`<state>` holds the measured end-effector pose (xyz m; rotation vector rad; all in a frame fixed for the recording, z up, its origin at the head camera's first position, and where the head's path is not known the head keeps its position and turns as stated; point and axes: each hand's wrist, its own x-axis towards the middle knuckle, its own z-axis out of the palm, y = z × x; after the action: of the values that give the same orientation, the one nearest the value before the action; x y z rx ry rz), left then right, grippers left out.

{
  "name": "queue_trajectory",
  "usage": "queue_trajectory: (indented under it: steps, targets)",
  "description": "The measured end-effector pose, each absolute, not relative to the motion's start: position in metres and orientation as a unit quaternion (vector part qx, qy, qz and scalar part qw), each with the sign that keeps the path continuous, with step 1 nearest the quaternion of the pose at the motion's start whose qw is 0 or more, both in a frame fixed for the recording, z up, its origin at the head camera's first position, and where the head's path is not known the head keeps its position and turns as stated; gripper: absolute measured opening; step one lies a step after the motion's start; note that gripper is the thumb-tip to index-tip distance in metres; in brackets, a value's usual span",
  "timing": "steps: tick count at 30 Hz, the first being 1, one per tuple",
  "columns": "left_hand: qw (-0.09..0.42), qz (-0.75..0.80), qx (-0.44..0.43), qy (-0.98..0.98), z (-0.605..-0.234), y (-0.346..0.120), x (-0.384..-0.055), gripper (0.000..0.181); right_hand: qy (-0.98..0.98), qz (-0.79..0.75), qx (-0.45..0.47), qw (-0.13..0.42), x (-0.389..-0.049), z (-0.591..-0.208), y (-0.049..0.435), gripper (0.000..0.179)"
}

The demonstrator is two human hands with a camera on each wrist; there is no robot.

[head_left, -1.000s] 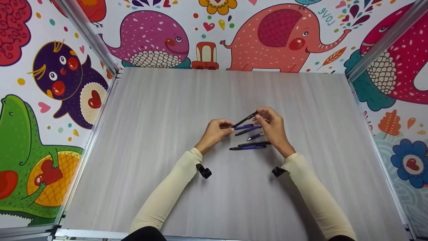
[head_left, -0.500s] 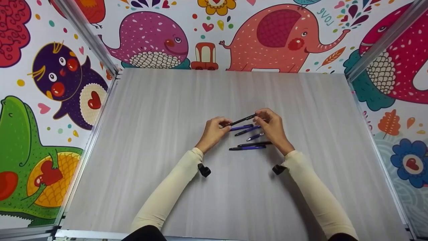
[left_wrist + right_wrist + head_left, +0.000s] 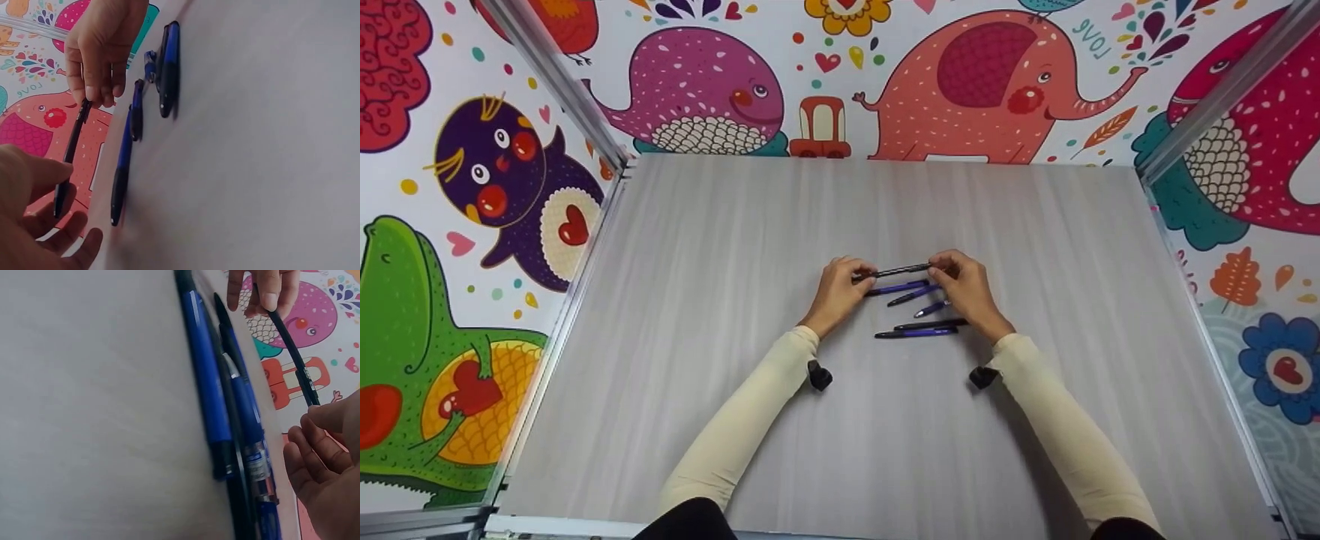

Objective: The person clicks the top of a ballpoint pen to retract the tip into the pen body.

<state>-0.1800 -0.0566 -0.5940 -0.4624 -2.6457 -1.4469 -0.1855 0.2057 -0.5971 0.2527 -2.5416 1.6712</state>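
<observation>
A black pen point(image 3: 904, 270) is stretched between both hands, just beyond a group of pens on the table. My left hand point(image 3: 840, 292) pinches its left end between thumb and fingers; my right hand point(image 3: 966, 289) pinches the clip end. In the left wrist view the black pen point(image 3: 72, 143) hangs above the surface, apart from the others. Nearest to it lies a blue pen with a black grip point(image 3: 121, 166). Closer to the body lie several more blue and black pens, among them a blue pen point(image 3: 208, 371) in front and a clear-ended blue pen point(image 3: 244, 405).
The pens lie on a grey wood-grain table point(image 3: 720, 225). Metal frame posts point(image 3: 562, 82) and cartoon-printed walls close in the back and sides. A black wrist mount point(image 3: 820, 375) sits on the left sleeve, another black mount point(image 3: 982, 376) on the right.
The held black pen has turned from a steep slant to nearly level as the right hand came down and the left hand rose slightly. The pens on the table lie much as before.
</observation>
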Motion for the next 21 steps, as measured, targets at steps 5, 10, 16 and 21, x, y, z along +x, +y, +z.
queue_trajectory:
  steps: [5,10,16,21]
  targets:
    - [0.053,-0.473,-0.164,-0.864,-0.602,-0.058,-0.186,0.013,-0.849,0.519,0.092,0.046,-0.188,-0.602,0.206,0.011]
    - [0.058,-0.484,-0.165,-0.858,-0.627,-0.060,-0.199,0.012,-0.860,0.501,0.093,0.042,-0.191,-0.605,0.207,0.011]
    - [0.057,-0.468,-0.165,-0.866,-0.639,-0.058,-0.208,0.012,-0.876,0.472,0.086,0.042,-0.193,-0.610,0.207,0.010]
    - [0.060,-0.460,-0.164,-0.871,-0.638,-0.056,-0.209,0.013,-0.883,0.460,0.082,0.051,-0.193,-0.613,0.207,0.011]
